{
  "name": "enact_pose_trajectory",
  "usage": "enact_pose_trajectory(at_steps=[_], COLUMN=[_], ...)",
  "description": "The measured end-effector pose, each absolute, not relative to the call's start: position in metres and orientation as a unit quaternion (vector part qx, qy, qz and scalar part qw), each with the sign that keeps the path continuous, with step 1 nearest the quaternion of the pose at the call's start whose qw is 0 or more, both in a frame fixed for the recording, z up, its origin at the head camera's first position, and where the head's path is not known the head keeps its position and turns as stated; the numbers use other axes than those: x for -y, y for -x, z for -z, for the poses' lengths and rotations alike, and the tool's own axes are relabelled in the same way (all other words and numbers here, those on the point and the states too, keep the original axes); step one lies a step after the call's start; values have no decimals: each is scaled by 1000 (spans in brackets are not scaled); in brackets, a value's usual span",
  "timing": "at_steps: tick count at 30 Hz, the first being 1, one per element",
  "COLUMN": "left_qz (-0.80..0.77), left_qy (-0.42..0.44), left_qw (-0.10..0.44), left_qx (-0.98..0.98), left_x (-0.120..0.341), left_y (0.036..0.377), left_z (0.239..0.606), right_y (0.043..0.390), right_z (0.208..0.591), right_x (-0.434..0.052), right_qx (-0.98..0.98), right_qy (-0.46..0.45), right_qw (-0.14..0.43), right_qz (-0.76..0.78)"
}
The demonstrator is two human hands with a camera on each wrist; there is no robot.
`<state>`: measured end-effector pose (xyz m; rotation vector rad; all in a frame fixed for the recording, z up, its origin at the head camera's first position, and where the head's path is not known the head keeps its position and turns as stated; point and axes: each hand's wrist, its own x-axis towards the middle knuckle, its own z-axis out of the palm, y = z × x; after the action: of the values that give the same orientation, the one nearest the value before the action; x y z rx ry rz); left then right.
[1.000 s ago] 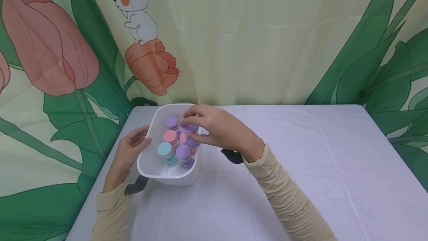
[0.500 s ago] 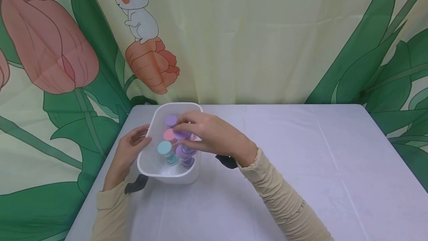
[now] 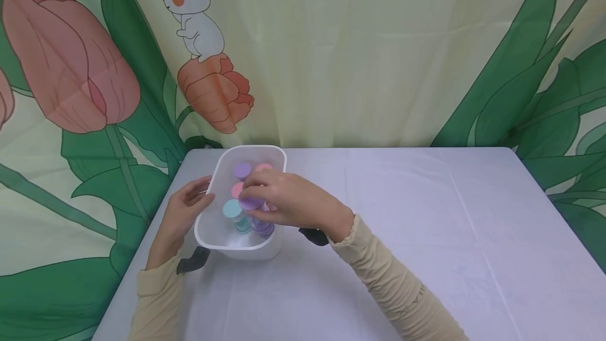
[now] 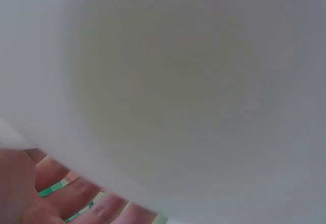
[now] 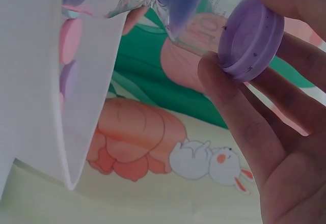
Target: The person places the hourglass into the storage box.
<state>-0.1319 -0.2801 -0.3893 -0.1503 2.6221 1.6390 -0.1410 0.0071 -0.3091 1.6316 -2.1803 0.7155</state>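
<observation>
A white plastic bin (image 3: 215, 228) stands on the table's left part and holds several small clear jars with pastel lids. My right hand (image 3: 279, 201) reaches over the bin and pinches a purple-lidded jar (image 3: 251, 203) by its lid; the right wrist view shows fingers around that purple lid (image 5: 250, 39). A teal-lidded jar (image 3: 232, 209), a pink-lidded jar (image 3: 236, 189) and another purple-lidded jar (image 3: 242, 170) stand in the bin. My left hand (image 3: 182, 209) rests with relaxed fingers against the bin's left wall (image 4: 193, 81), which fills the left wrist view.
The table (image 3: 426, 236) has a pale lilac cloth and stretches to the right of the bin. A printed curtain (image 3: 355, 51) with tulips and a rabbit hangs right behind the table's far edge.
My right hand has moved toward me and down into the bin with the purple-lidded jar. The left hand has stayed on the bin's side.
</observation>
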Motion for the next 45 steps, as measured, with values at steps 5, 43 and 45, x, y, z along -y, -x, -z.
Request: enact_pose_trajectory(at_steps=[5,43,45], left_qz=[-527,-532,-532], left_qy=[50,54,55], left_qw=[22,21,21], left_qx=[-848,-845,-845], left_x=[281,280,280], left_y=[131,132,133], left_z=[390,391,391], right_y=[139,144,144], right_z=[316,340,343], right_x=[-5,13,15], right_qx=[769,814,815], right_qy=[-570,-541,-539], right_qw=[143,-3,-12], right_qz=[-251,-213,-212])
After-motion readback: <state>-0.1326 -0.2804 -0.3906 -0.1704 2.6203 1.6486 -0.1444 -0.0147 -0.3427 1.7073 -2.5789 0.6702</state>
